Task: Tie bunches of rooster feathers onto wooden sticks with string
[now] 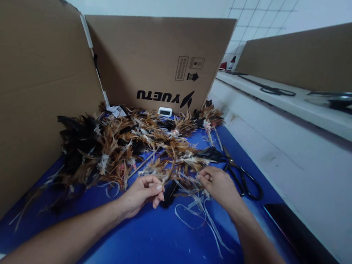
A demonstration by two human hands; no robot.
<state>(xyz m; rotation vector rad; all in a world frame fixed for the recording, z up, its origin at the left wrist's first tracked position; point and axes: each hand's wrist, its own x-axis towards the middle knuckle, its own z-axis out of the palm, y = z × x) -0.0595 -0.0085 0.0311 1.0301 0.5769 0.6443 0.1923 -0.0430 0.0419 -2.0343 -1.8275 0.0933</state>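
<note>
My left hand (pixel 146 192) is closed in a pinch, thumb against the curled index finger. A thin brown feather (pixel 167 175) rises at its fingertips and seems to be in the pinch. A dark feather (pixel 170 192) lies just right of those fingers. My right hand (pixel 217 184) is closed too, its fingers reaching down at the edge of the brown feathers (pixel 188 160). What sits between its fingertips is hidden. Clear plastic strips (pixel 191 215) lie looped on the blue tabletop (pixel 153 245) between and below my hands.
Bundles of brown and black feathers (pixel 107 146) spread across the back and left. Black-handled scissors (pixel 245 181) lie beyond my right hand, near a dark flat object (pixel 302 237). A small white digital display (pixel 165 112) stands before the cardboard panel (pixel 157 60). More cardboard (pixel 27 106) walls the left.
</note>
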